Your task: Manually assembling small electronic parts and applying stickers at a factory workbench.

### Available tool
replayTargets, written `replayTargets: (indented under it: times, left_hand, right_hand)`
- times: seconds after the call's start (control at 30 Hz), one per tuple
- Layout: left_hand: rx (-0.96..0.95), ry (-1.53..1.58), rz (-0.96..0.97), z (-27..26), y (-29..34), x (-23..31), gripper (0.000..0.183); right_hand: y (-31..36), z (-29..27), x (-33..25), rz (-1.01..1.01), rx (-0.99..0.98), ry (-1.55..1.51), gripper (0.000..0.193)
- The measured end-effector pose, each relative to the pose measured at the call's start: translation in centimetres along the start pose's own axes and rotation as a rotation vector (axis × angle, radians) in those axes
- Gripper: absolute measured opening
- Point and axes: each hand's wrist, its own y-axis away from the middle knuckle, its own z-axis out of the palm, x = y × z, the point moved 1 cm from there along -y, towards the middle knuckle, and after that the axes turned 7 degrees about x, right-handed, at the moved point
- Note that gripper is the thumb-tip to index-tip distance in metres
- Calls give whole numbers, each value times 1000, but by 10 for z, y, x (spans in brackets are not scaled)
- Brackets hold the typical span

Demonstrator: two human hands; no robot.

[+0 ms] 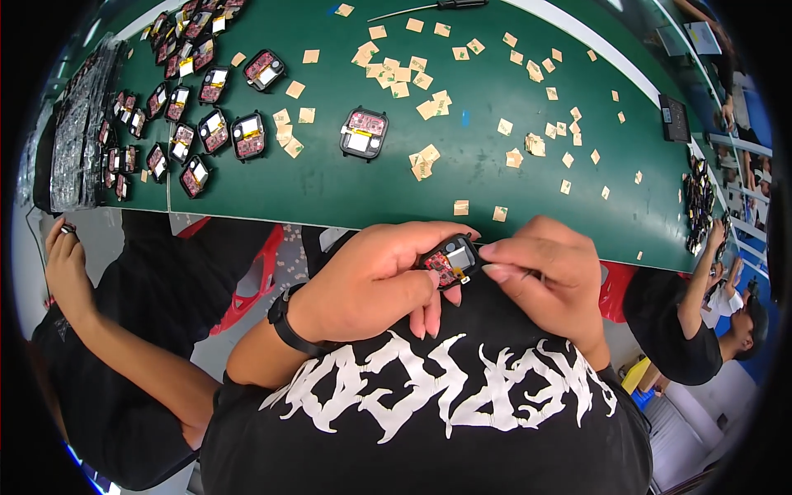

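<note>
My left hand (371,272) is closed round a small black watch-like case (450,262). Its open side faces up, showing a red circuit board, a pale rectangular part and a bit of yellow tape. My right hand (549,276) pinches a thin metal tool (535,274), mostly hidden by the fingers, at the right edge of the case. Both hands are just off the near edge of the green table (313,186). On the table beyond them, another open case (364,133) lies with its board facing up.
Many similar cases (213,130) crowd the table's left side, beside clear plastic trays (82,124). Small tan adhesive squares (425,162) are scattered about. A screwdriver (458,4) lies at the far edge. Co-workers sit left and right; one's hand (66,264) holds a small dark item.
</note>
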Motion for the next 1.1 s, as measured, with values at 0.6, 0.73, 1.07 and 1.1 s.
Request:
replayTargets:
  times: [0.6,0.73,1.07,1.1]
  left_hand:
    - [-154,-25,-129,-10,-13,-1,48]
    - [-252,-1,-220,-15,-21,-7,52]
    - [-301,29,-287,-19,-27,-13,56]
    - [-294,-11,-268,-17,-27,-12,57]
  right_hand:
    - [-12,1,-7,-162,-213,158,20]
    - [-18,-1,-13,-192,-298,252,19]
    - [-23,-2,-24,-291,-407,350,15]
    - [-21,-2,-25,-287,-410,347,15]
